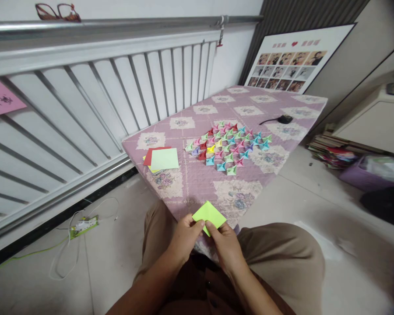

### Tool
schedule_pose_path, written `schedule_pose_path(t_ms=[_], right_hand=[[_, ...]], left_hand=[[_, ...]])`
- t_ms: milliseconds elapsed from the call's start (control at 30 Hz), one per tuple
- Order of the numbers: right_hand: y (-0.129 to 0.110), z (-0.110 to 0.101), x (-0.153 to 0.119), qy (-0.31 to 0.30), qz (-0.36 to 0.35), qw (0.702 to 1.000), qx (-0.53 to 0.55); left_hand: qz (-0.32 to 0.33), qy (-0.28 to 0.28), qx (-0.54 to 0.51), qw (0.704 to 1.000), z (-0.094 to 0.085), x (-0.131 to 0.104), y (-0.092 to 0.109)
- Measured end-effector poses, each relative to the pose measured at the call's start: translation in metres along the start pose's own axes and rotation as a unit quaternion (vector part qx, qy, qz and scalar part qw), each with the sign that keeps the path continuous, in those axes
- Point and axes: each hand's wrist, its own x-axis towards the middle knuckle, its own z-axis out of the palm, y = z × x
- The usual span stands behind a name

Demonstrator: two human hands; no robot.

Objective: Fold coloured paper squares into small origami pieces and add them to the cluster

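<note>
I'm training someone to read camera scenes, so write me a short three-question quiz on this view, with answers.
1. True or false: only the left hand touches the yellow-green paper.
2. What colour is the uppermost loose sheet? A) red B) pale green C) yellow
3. Fill in the blank: on the floral tablecloth, seen by the wearer, the small folded paper pieces lie to the ____ of that sheet.

Key: 1. False, the right hand holds it too. 2. B. 3. right.
</note>
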Motion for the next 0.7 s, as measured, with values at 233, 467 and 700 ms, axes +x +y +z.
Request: schedule_pose_path(t_ms=[233,467,700], right_hand=[[-0.008,-0.014,0.005,0.020,-0.009,0.998,-0.062],[-0.015,-0.028,0.027,0.003,-0.015,0.993,-0.117],[-0.029,-0.042,0.054,0.000,-0.113,0.925,-0.361]], left_hand=[[-0.001,0.006,0.036,0.999,-0.010,0.007,-0.001],[0.048,-0.010,0.119,0.992,-0.013,0.037,0.001],[0.093,-0.016,0.375,0.922,-0.011,0.071,0.013]])
